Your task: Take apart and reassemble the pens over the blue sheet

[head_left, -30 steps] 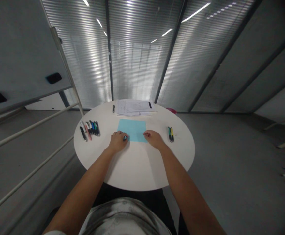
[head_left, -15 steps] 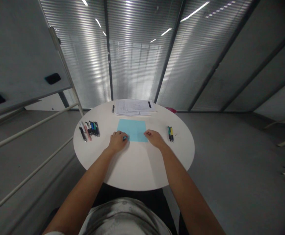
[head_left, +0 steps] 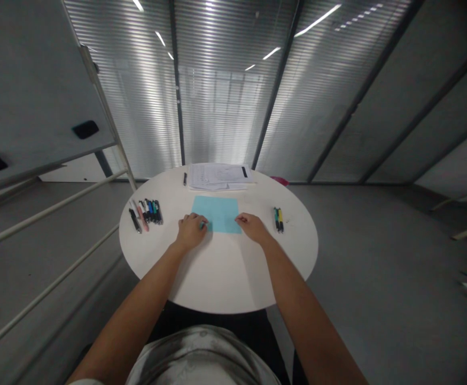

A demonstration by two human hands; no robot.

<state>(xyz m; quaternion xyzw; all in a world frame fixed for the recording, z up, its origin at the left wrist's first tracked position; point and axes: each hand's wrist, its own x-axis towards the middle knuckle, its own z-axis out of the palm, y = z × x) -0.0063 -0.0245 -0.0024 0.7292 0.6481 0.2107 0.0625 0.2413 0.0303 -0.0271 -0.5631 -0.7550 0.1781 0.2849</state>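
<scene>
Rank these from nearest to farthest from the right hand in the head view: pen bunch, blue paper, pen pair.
1. Blue paper: right at the right hand.
2. Pen pair: just to its right.
3. Pen bunch: across, near the table's left edge.

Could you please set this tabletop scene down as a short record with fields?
Surface: round white table
Centre: light-blue sheet of paper
Left hand: over the sheet's near left corner
Right hand: fingertips at the sheet's right edge
Left side: cluster of pens
Right side: green-and-black pen beside yellow-and-black pen
Far side: white papers, dark pen to their left
</scene>
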